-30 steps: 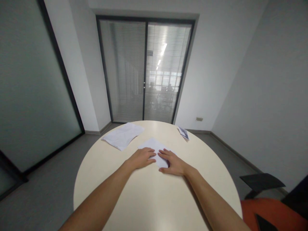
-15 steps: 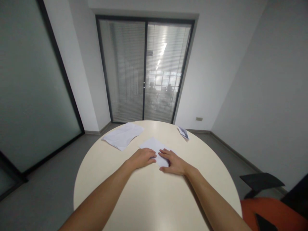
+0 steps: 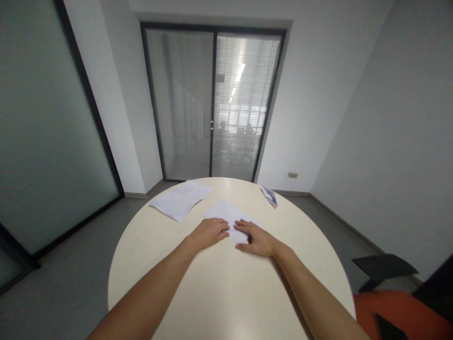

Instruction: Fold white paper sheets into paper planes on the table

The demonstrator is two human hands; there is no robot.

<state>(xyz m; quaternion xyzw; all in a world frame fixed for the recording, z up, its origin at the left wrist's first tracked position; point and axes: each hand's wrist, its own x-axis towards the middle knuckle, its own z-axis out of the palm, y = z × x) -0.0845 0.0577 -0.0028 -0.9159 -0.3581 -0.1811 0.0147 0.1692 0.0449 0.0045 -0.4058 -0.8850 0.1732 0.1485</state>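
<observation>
While our two forearms reach in from the near edge, the left one (image 3: pixel 152 288) and the right one (image 3: pixel 311 283) slant toward each other over a pale, round counter (image 3: pixel 219 297). Close by on our right, beside the counter, is a chair (image 3: pixel 396 311) with an orange-red seat and a black armrest (image 3: pixel 385 267). Farther along, our right hand (image 3: pixel 260 240) lies palm down, its grip apart: the thumb is spread well away from the fingers, with white paper showing between. Our left hand (image 3: pixel 210 232) faces it from the other side, thumb near the fingers; we cannot tell whether its grip is clamped on anything or merely pressing. The two hands do not touch. Partly beneath both lies a white sheet (image 3: pixel 223 209), beyond the middle of the counter, one corner pointing away from us. Past it to our left, a larger, creased white paper (image 3: pixel 182 200) lies near the counter's far rim, apart from the sheet. To our right, near that rim too, we see a small folded piece (image 3: pixel 270 195) with darker patches. Behind, a pale wall fitting (image 3: pixel 292 175) sits low, right of a dark-framed glass door (image 3: pixel 214 104) with blinds, through which bright light strips (image 3: pixel 240 72) show.
</observation>
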